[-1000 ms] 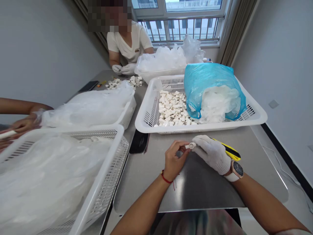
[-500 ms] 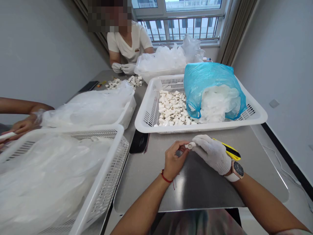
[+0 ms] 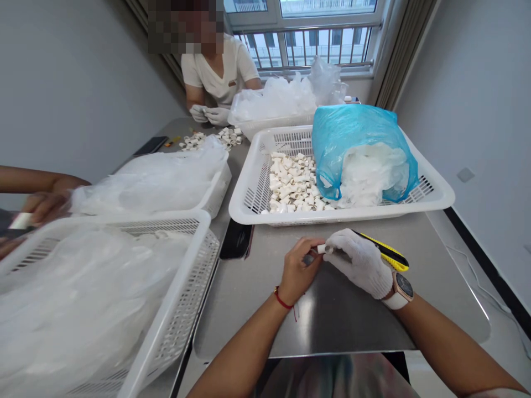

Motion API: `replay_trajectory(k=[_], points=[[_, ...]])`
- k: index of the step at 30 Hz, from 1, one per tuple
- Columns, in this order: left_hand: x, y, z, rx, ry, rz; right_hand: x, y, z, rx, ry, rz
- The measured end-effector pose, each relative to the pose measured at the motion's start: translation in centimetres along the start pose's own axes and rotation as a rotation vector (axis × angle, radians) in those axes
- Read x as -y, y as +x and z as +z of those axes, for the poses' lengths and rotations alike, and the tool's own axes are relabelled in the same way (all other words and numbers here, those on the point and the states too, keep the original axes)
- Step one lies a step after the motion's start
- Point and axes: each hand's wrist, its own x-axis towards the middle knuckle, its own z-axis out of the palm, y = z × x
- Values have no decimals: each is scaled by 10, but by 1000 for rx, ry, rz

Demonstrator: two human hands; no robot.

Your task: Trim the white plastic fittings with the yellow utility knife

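A small white pipe fitting (image 3: 322, 249) is pinched between my two hands above the metal table top. The thumb and fingertips of my bare left hand (image 3: 300, 268) hold it from the left. From the right, my gloved right hand (image 3: 362, 263) closes its fingers on the other end, covering part of it. Just beyond my right wrist lies a yellow and black utility knife (image 3: 388, 254). Ahead of both hands stands a white basket (image 3: 348, 214) with a pile of similar white fittings (image 3: 292, 182) and a blue plastic bag (image 3: 352, 124) of white pieces.
A phone (image 3: 236, 240) lies left of my hands. White baskets (image 3: 207, 221) filled with clear plastic bags line the left side. One co-worker's arm (image 3: 37, 179) is at the left. Opposite, another person's gloved hands (image 3: 211, 115) work near loose fittings (image 3: 229, 137).
The fitting in my hands has turned, its round opening now facing more toward my right hand. At the left, the co-worker's hand and white piece have shifted.
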Motion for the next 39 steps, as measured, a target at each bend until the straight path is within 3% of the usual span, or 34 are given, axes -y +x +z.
replay_trajectory(k=[21,39], points=[[1,-2,0,-7,55,8,-1,0,0,-7,113,-19],[2,-3,-3,-45,198,165,5,4,-3,49,-60,93]])
